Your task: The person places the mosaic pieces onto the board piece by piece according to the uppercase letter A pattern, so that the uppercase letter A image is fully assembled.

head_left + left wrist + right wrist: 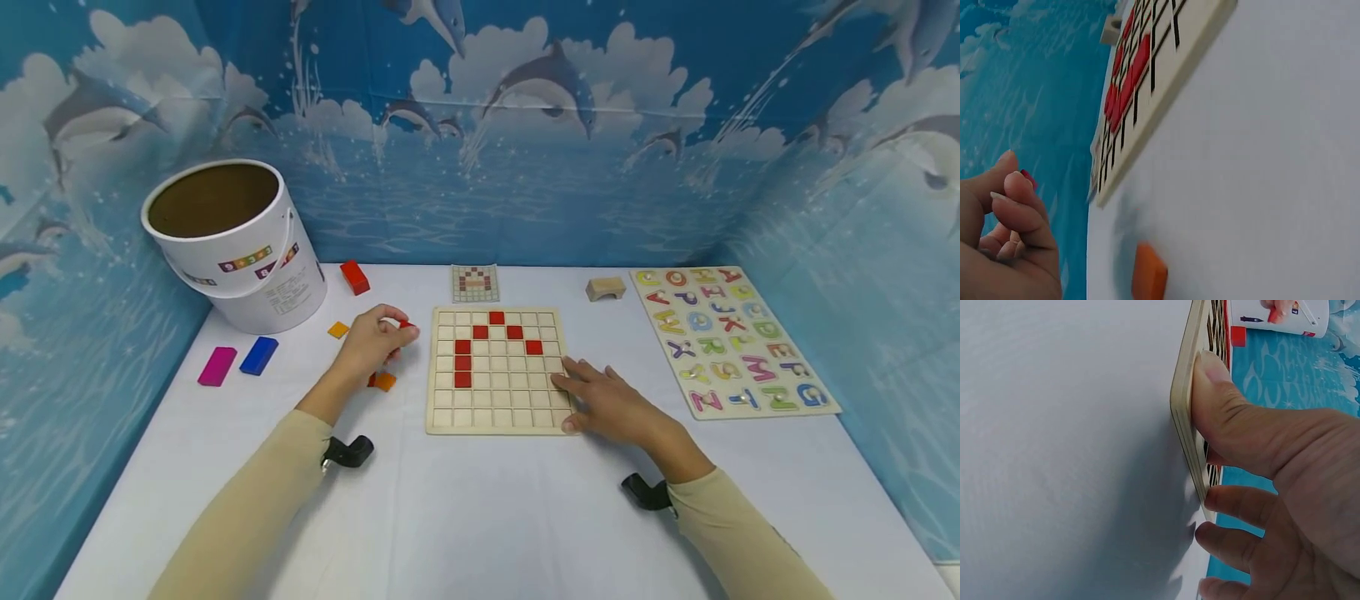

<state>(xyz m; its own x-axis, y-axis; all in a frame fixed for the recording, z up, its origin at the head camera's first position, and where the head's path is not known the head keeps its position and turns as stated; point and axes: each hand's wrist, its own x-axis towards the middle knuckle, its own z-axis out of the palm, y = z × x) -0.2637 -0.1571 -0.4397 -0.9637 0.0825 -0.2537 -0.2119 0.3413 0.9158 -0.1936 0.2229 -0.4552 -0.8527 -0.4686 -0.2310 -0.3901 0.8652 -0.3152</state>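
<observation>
My left hand pinches a small red tile between thumb and fingertips, above the table left of the wooden grid board. In the left wrist view the tile peeks out past the fingertips. Several red tiles lie in the board's squares, in a column and a slanted peak. My right hand rests on the board's right edge, its thumb on the top face and the fingers spread. Beneath my left hand lie an orange tile and a partly hidden red one.
Behind the board lies a small pattern card. A white bucket stands back left, near red, blue and magenta blocks. Another orange tile lies nearby. At right are a wooden arch and an alphabet board.
</observation>
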